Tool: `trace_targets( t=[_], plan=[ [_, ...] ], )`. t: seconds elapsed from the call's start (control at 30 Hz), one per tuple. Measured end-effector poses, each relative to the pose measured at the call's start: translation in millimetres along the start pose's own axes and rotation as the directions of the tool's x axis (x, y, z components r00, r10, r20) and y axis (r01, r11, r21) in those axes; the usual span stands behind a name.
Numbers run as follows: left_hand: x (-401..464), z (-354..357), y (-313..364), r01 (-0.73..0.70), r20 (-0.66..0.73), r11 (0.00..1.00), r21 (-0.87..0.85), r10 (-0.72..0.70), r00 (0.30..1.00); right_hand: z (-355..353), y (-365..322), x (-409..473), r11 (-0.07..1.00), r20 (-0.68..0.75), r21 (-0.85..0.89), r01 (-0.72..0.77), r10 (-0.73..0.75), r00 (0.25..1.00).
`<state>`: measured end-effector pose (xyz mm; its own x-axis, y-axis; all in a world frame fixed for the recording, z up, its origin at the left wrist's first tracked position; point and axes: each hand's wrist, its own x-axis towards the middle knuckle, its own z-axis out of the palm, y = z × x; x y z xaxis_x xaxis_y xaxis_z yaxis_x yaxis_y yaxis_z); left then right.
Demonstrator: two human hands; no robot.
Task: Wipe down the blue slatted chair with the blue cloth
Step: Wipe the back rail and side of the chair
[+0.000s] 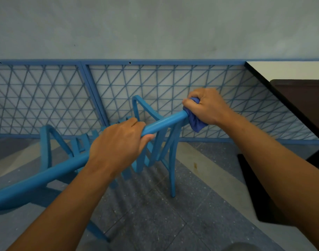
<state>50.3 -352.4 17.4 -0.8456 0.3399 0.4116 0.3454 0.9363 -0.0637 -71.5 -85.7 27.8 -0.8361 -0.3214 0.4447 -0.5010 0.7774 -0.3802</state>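
Note:
The blue slatted chair (46,175) stands below me, and its rounded top rail runs from lower left up to the right. My left hand (117,145) grips that rail near its middle, fingers curled over it. My right hand (207,105) holds the bunched blue cloth (195,122) wrapped round the rail's right end. Part of the cloth hangs below my palm. Armrests, slats and legs show beneath the rail, partly hidden by my arms.
A blue metal lattice fence (46,98) runs along the grey wall behind the chair. A dark table (300,98) with a black edge stands at the right, its base on the speckled floor (155,214).

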Motion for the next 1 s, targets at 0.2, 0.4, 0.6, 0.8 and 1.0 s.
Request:
trace_targets(
  t=[0.2,0.4,0.6,0.8,1.0],
  plan=[
    [-20.8,-4.8,-5.7,-0.148,-0.096,0.988,-0.032,0.145,0.985,-21.8,-12.4,-45.6,1.000,0.032,0.017,0.010,-0.011,0.999],
    [-23.1,-9.0,-17.6,-0.176,-0.154,0.977,-0.123,0.156,0.976,-34.7,-27.6,-74.6,0.999,0.105,0.038,-0.002,-0.002,0.995],
    [-18.6,-5.4,-33.2,-0.160,-0.138,0.969,-0.188,0.135,0.981,-41.3,-44.1,-104.1,0.996,0.139,0.088,-0.021,0.008,0.990],
    [-12.3,-0.6,-40.6,-0.203,-0.135,0.950,-0.238,0.174,0.975,-44.9,-60.5,-131.5,0.993,0.121,0.114,-0.017,0.003,0.993],
    [-3.2,1.2,-48.2,-0.256,-0.171,0.923,-0.289,0.213,0.962,-47.4,-73.8,-142.0,0.985,0.127,0.171,-0.022,0.000,0.992]
  ],
)
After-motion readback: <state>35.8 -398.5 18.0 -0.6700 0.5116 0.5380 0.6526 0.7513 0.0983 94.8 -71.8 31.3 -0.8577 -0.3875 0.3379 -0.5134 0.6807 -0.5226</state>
